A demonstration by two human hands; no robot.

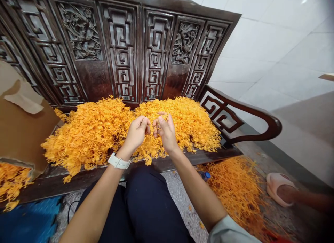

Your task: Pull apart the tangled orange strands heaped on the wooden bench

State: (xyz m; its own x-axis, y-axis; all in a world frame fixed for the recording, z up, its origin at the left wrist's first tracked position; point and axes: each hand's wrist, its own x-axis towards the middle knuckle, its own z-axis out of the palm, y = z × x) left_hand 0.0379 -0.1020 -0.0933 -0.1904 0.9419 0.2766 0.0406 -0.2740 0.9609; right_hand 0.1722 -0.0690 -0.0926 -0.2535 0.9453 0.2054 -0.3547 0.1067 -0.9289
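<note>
Two heaps of curly orange plastic pieces, a left heap and a right heap, lie on the seat of a dark carved wooden bench. My left hand, with a pale watch strap on its wrist, is pinched closed in front of the place where the heaps meet; what it holds is too small to make out. Close by on the right, my right hand has its thumb and fingers curled together at a bit of orange piece. A small gap separates the two hands.
A cardboard box stands at the left, with more orange pieces below its edge. On the floor at the right are an orange pile, a blue bottle cap and another person's foot in a pink slipper. The bench armrest juts out right.
</note>
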